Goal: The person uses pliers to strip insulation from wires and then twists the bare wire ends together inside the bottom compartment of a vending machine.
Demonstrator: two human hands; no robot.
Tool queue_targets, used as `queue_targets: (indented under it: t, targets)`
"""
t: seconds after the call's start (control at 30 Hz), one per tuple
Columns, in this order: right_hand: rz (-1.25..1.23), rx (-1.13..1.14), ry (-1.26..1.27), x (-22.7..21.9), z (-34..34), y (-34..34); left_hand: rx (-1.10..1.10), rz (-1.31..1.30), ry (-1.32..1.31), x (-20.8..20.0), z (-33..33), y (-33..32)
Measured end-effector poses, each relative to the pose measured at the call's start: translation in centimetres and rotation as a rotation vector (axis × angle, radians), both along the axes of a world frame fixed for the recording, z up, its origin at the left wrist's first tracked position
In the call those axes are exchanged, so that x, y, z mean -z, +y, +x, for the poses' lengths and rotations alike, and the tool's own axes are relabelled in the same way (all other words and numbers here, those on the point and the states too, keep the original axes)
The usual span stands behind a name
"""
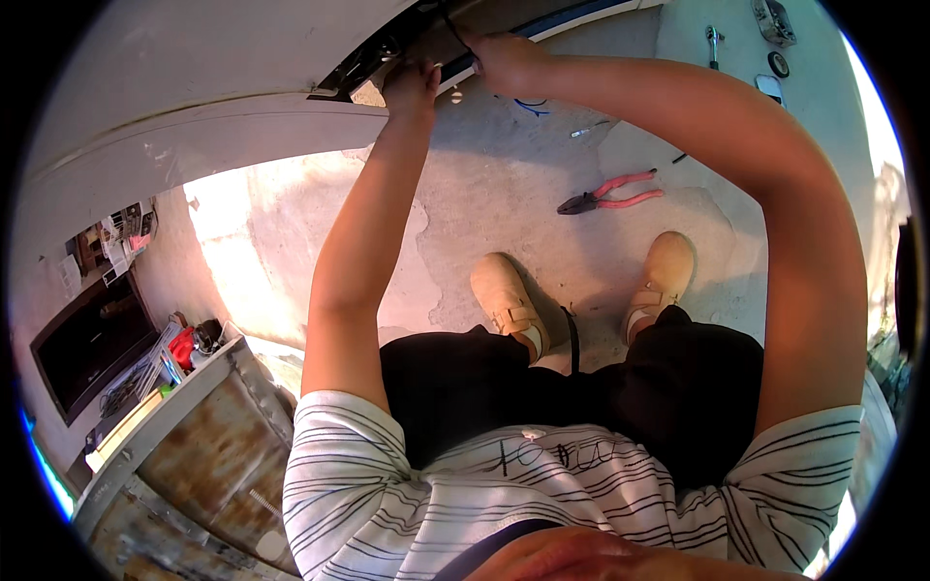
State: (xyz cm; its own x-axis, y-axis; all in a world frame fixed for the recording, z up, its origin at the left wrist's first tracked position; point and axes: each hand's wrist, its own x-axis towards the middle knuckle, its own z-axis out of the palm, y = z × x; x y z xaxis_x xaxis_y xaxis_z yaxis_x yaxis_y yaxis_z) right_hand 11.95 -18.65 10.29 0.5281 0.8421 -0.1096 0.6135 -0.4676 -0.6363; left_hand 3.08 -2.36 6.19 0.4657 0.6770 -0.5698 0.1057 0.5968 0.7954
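Note:
Both arms reach up to a dark gap along the edge of a large white panel [242, 116], which looks like a vehicle door. My left hand [412, 85] is at the gap with its fingers curled closed; what they hold, if anything, is hidden. Close to its right, my right hand [509, 66] has its fingers bent round a thin black cable [451, 24] that comes down from the top edge. Dark fittings [373, 58] show inside the gap beside my left hand. The fingertips of both hands are partly hidden.
Red-handled pliers [612, 194] lie on the concrete floor beyond my shoes [509, 295]. A blue wire [531, 107] is nearer the panel. At the far right are a ratchet wrench [714, 46], a metal part [773, 21] and a black ring [778, 64]. A rusty metal frame [194, 436] stands left.

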Motion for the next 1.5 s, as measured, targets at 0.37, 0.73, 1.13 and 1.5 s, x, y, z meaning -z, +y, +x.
queue_targets:
  t: [0.37,0.73,1.13,1.5]
  targets:
    - [-0.018,0.028,-0.013,1.4,1.3,2.1,0.03,0.222,-0.18,0.2,2.4,-1.8]
    - [0.136,0.09,0.218,2.6,0.8,1.7,0.393,1.43,0.724,5.0,3.6,3.8]
    - [0.156,0.136,0.271,3.6,1.2,0.2,0.183,1.159,0.509,3.4,3.2,0.3]
    - [0.145,0.157,0.259,3.0,0.8,0.7,0.745,1.503,1.112,6.7,4.7,6.7]
